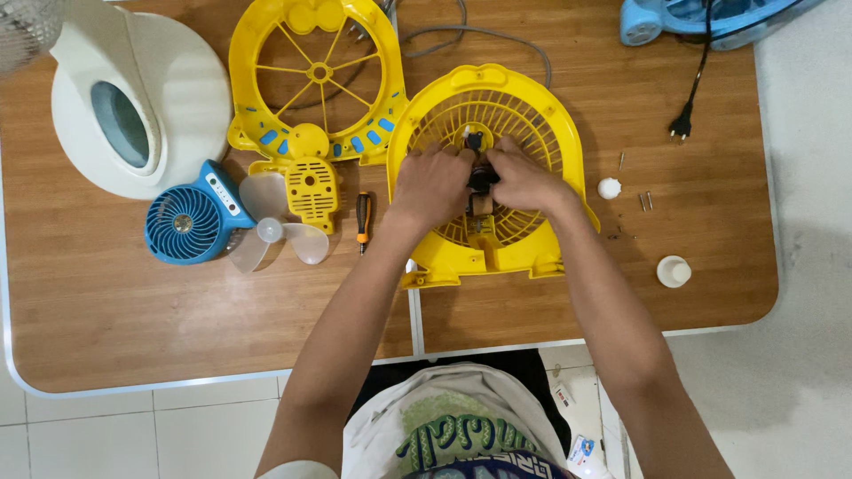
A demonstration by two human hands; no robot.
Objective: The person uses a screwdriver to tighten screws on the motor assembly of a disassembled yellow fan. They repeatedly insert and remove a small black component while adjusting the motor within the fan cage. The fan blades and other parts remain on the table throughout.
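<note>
Head view: both hands [479, 182] pinch the dark motor [482, 180] inside the yellow fan grille [541, 133].

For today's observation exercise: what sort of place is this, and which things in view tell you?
Probably a home repair spot: a low wooden table on tiled floor holds an opened yellow fan housing, a loose fan blade and a screwdriver.

You work at a wooden table [133, 302] with a pale rim. On it lie a yellow fan housing [532, 239] at centre, a yellow grille frame [266, 89] and cream appliance [177, 80] upper left. A blue mini fan [191, 226], clear blade [275, 232], screwdriver [362, 217], white caps [674, 271] and black plug [681, 129] also lie there.
</note>
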